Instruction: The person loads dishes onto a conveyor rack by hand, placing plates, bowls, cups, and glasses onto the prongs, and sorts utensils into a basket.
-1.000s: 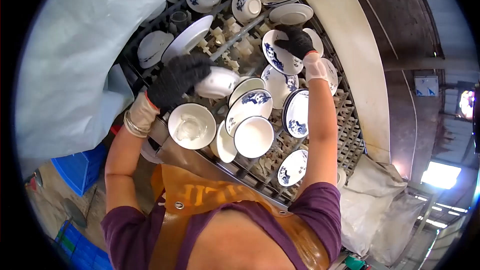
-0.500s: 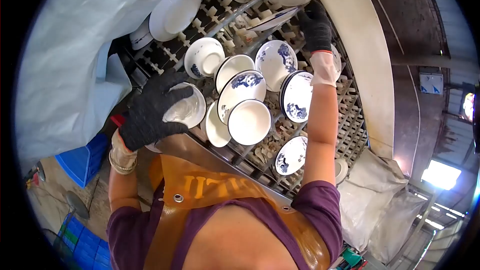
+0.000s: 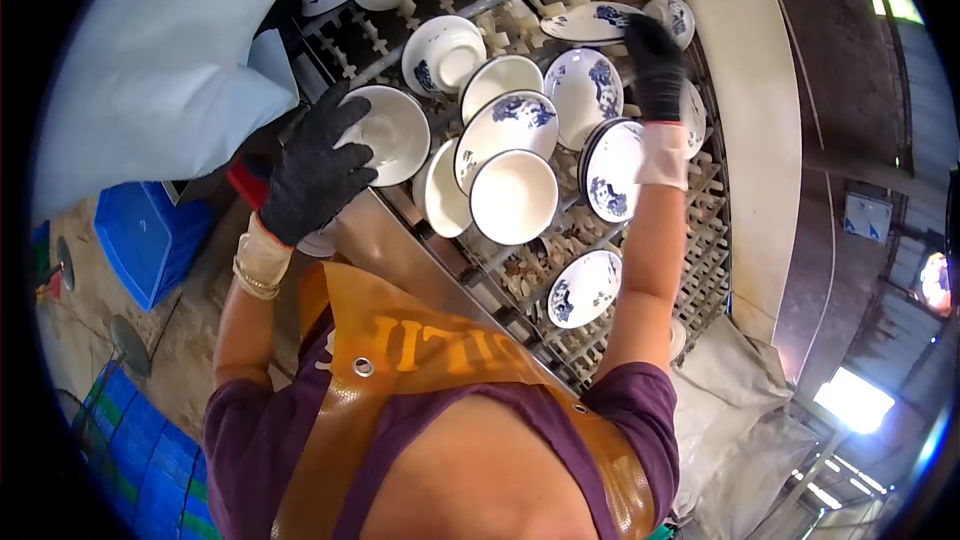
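My left hand [image 3: 318, 165], in a black glove over a pale one, has its fingers over the left rim of a white bowl [image 3: 395, 138]. The bowl stands tilted at the near left edge of a pegged rack. Out at the far right, my right hand [image 3: 657, 65], gloved alike, grips the right end of a blue-patterned oval plate [image 3: 585, 23]; its fingertips are partly hidden. Between my hands, several bowls and plates lean together, among them a plain-faced bowl [image 3: 514, 197], a patterned plate [image 3: 508, 140] and another patterned plate [image 3: 585, 98].
The pegged rack [image 3: 700, 225] slopes between a pale side panel [image 3: 745, 140] and a whitish plastic curtain [image 3: 150, 90]. A steel edge [image 3: 400, 260] runs before my apron. A blue bin [image 3: 150, 240] stands at left. A lone patterned plate [image 3: 584, 288] sits nearest me.
The plate in my right hand has swung from steeply tilted to flatter, showing its face. My left hand and its bowl have shifted slightly. The whole view has turned a little.
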Motion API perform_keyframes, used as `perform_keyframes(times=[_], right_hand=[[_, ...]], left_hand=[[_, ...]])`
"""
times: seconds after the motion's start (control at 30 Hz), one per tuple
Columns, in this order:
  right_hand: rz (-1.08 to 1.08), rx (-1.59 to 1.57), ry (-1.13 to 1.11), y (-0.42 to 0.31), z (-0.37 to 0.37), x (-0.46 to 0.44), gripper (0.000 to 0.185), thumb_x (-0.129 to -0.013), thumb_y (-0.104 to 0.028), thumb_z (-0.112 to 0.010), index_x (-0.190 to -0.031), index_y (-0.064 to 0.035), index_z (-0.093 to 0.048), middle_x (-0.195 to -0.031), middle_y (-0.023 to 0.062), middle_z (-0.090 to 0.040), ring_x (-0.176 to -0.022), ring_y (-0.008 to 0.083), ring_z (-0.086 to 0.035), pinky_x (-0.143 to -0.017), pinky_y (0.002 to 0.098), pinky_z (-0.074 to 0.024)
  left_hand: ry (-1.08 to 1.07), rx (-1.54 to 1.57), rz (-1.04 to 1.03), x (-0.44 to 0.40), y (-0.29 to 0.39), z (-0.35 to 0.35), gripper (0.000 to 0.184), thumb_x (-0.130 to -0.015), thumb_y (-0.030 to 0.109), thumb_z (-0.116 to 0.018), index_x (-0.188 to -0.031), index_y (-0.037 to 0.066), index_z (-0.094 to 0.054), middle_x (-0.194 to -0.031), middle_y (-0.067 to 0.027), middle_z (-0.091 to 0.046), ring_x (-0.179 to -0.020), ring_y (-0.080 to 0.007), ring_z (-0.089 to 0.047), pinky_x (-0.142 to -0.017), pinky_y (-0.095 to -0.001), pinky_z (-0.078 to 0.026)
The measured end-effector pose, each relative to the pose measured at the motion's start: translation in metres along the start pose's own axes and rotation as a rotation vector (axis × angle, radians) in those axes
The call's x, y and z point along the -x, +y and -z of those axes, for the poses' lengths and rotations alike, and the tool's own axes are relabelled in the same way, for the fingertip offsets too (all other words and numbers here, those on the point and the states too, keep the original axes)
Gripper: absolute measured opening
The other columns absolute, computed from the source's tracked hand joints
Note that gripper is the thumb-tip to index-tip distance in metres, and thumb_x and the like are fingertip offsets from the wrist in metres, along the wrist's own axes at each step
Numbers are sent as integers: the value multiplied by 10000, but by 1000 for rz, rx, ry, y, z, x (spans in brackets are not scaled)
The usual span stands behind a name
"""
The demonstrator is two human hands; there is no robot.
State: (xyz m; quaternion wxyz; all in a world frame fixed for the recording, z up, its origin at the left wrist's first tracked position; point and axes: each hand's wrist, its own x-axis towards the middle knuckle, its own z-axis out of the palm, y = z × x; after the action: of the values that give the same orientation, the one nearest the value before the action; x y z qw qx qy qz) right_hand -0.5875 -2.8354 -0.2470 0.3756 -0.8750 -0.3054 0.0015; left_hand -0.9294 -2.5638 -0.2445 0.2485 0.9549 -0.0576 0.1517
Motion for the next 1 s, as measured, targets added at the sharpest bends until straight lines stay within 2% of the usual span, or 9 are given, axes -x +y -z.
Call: perform_keyframes(times=[0.1, 0.23, 0.37, 0.47, 0.6, 0.63, 0.7, 0.83, 1.0], right_hand=[[160, -207, -361, -100, -50, 38, 319, -769, -194, -674, -1056, -67, -616, -986, 110, -647, -907, 201, -612, -814, 285, -464], [268, 168, -561, -96, -66, 28, 280, -755, -209, -643, -1017, -111, -634, -964, 139, -641, -862, 273, -622, -772, 351, -483], [251, 354, -29, -117, -54, 24, 305, -758, -142, -548, -1053, -174, -619, -893, 138, -637, -804, 331, -608, -726, 402, -490], [597, 321, 334, -117, -56, -9, 402, -754, -51, -572, -1146, -141, -562, -1076, 120, -593, -951, 296, -578, -781, 362, -484], [509, 486, -175, -97, -67, 11, 249, -817, -232, -508, -1017, -159, -637, -976, 98, -629, -917, 289, -584, -786, 388, -480], [668, 384, -255, -63, -81, 12, 264, -854, -272, -461, -996, -143, -643, -987, 110, -626, -898, 290, -595, -776, 384, -479], [195, -2, -620, -85, -74, 49, 298, -812, -337, -581, -1008, -123, -646, -935, 120, -645, -852, 272, -619, -756, 363, -476], [-41, 48, -808, -99, -39, 85, 388, -757, -320, -660, -1022, -40, -626, -794, 152, -650, -685, 212, -634, -657, 316, -506], [56, 356, -421, -67, 23, 114, 371, -763, -351, -629, -1017, -81, -638, -865, 169, -644, -794, 305, -624, -710, 383, -487]], left_hand=[[-22, -41, -7, -1, 6, 2, 150, -630, 91, -669, -770, 64, -622, -1166, -131, -518, -1193, -363, -403, -898, -407, -418], [4, -54, -20, 7, 19, 4, 247, -599, 145, -721, -818, 68, -637, -1217, -157, -490, -1225, -402, -354, -955, -490, -350], [53, -169, 3, 14, 52, 5, 265, -595, 202, -722, -837, 127, -645, -1267, -132, -455, -1258, -366, -315, -992, -539, -273], [29, -273, 141, 10, 50, -25, 252, -598, 214, -703, -821, 113, -645, -1272, -121, -450, -1262, -348, -308, -1002, -556, -239], [50, -353, 162, 0, 42, -33, 216, -613, 191, -670, -795, 79, -638, -1225, -109, -486, -1260, -333, -317, -1007, -545, -241], [74, -374, 136, 1, 40, -36, 205, -615, 181, -665, -784, 70, -634, -1211, -109, -495, -1256, -331, -324, -1011, -535, -244], [114, -347, 103, 6, 42, -34, 198, -612, 167, -664, -774, 61, -627, -1208, -109, -499, -1251, -332, -335, -1005, -535, -254], [159, -290, 0, 13, 52, -24, 160, -634, 132, -661, -754, 45, -602, -1206, -111, -506, -1240, -343, -359, -980, -551, -278], [262, -234, -52, 30, 60, -28, 160, -667, 120, -669, -792, 56, -592, -1197, -118, -513, -1239, -365, -357, -964, -569, -287]])
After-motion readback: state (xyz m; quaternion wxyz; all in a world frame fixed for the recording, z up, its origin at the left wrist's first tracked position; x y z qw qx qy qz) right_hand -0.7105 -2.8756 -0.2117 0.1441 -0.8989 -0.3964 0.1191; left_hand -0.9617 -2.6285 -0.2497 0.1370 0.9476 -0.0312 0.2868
